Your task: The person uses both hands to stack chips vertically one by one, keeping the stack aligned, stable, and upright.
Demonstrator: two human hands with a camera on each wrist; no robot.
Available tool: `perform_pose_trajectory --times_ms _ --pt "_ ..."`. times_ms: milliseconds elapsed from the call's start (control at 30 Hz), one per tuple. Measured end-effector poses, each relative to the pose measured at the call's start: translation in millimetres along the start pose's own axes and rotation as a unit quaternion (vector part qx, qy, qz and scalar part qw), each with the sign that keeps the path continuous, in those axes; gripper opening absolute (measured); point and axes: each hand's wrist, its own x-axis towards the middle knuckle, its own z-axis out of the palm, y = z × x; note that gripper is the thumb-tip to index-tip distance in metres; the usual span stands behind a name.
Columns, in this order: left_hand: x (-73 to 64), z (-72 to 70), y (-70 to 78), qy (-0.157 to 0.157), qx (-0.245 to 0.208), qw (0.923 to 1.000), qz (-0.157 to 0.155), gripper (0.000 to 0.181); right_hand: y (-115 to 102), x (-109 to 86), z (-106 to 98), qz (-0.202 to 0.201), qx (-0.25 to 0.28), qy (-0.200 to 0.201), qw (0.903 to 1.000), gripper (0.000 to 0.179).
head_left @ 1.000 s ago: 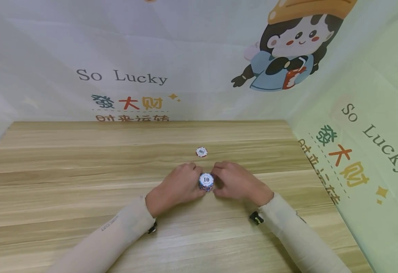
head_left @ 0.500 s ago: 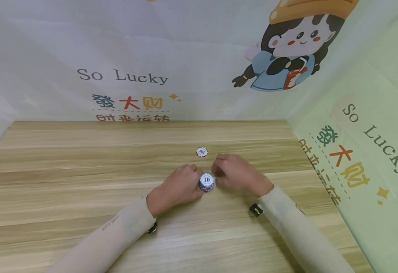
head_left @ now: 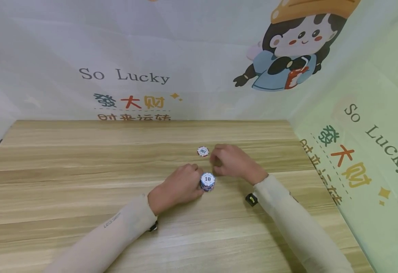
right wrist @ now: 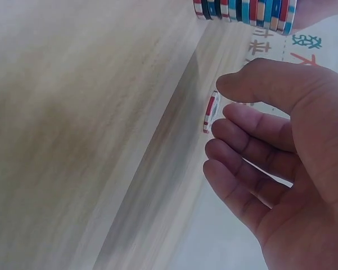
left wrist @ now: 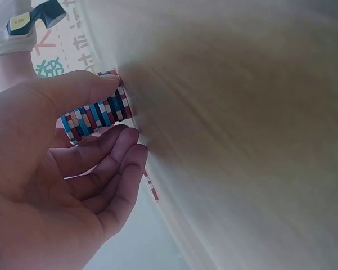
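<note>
A stack of poker chips (head_left: 207,182) stands on the wooden table, a white-and-blue chip marked 10 on top. Its striped edges of blue, red, white and black show in the left wrist view. My left hand (head_left: 178,186) holds the stack from the left side, thumb against the near side, some fingers hidden behind it. Beyond the stack, a single red-and-white poker chip (head_left: 203,151) marked 100 lies flat. My right hand (head_left: 234,161) is just right of that chip, fingers loosely bent and thumb apart, holding nothing in the right wrist view (right wrist: 270,140).
The wooden table (head_left: 83,159) reaches back to a printed cloth wall (head_left: 199,76) with lettering and a cartoon figure. Another cloth wall (head_left: 362,94) borders the table on the right. Both forearms carry pale sleeves and a black strap device (head_left: 251,199).
My right hand has left the side of the stack and moved away from me, up beside the single chip. My left hand has stayed on the stack.
</note>
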Motion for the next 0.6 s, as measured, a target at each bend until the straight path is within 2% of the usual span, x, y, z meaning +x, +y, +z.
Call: perform_pose_trajectory --times_ms 600 --pt "-0.7 -1.1 3.9 -0.007 -0.005 0.9999 -0.008 0.042 4 19.0 -1 0.025 0.013 0.010 0.9995 0.025"
